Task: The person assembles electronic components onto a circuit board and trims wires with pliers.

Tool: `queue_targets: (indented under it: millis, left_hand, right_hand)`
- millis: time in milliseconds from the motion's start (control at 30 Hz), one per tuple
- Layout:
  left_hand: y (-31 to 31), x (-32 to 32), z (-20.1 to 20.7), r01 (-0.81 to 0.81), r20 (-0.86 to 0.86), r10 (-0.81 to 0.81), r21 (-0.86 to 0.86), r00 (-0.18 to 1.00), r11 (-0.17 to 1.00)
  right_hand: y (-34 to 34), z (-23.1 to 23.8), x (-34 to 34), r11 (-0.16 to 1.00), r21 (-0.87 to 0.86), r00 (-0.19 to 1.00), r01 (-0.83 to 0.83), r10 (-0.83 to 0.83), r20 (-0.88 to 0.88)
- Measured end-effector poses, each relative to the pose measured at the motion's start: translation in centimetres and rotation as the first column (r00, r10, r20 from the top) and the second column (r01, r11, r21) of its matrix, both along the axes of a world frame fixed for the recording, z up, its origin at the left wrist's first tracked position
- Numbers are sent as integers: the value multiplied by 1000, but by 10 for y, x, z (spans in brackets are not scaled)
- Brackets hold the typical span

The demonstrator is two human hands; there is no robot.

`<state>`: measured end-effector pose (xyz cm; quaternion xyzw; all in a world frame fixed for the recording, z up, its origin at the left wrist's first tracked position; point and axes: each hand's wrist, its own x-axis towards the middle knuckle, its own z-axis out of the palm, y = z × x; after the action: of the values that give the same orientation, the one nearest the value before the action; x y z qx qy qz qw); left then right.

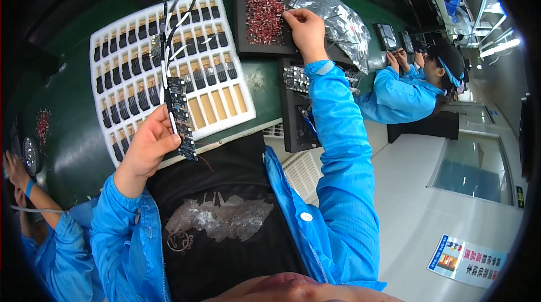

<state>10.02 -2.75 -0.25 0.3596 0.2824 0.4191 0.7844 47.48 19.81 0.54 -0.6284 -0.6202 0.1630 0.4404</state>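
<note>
Two hands are busy as we look down: our left hand (147, 145) grips a dark circuit board (181, 117) edge-on, upright over the white compartment tray (236, 105) of black parts. Our right hand (304, 26) reaches out, fingertips pinched on the small red components (262, 17) in a black tray (242, 48), beside a clear plastic bag (344, 23).

The left hand (147, 145) grips a dark circuit board (181, 116) edge-on between its fingers; the right hand (306, 27) has fingertips on small red components (262, 17) in a black tray (243, 48).

Bright overhead light, fisheye-bent edges, dark rim.
</note>
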Motion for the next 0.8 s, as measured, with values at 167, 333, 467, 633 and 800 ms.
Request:
queue_targets:
  millis: [167, 333, 467, 633, 800]
  left_hand:
    - [-4, 1, 0, -17, 1, 17, 5, 1000, 1000]
    - [-8, 2, -2, -40, 55, 38, 31, 998, 999]
    - [-14, 3, -3, -47, 56, 46, 15, 997, 999]
    - [-24, 1, -5, -58, 65, 57, 6, 996, 998]
    - [-28, 2, -9, -68, 62, 67, 11, 996, 998]
  right_hand:
    - [0, 3, -5, 999, 3, 989, -39, 39, -140]
    - [-3, 18, -22, 993, 53, 876, -109, 121, -467]
    - [3, 19, -26, 989, 110, 857, -95, 137, -497]
    - [4, 32, -25, 966, 241, 868, -94, 199, -454]
    - [6, 41, -19, 936, 296, 981, -193, 191, 35]
